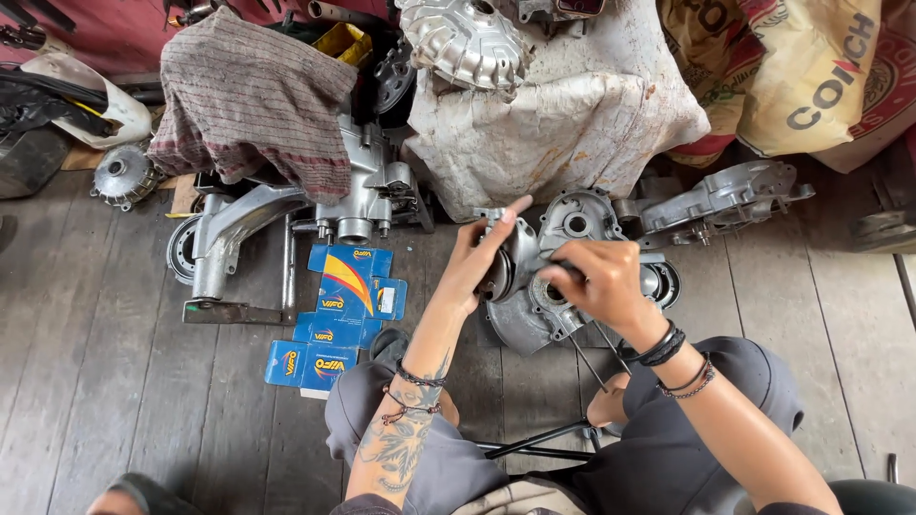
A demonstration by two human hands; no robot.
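Engine case [534, 310] sits on the floor between my knees. My left hand [477, 262] grips its left edge, index finger out; my right hand [596, 281], directly over it, is fisted on a dark tool.

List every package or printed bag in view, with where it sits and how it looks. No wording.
Flattened cardboard carton: on the plank floor left of the left hand, unfolded, blue with orange and yellow swoosh.
Printed sacks: top right, slumped, tan and red with large lettering.
Yellow box: top centre behind the striped cloth, partly hidden.
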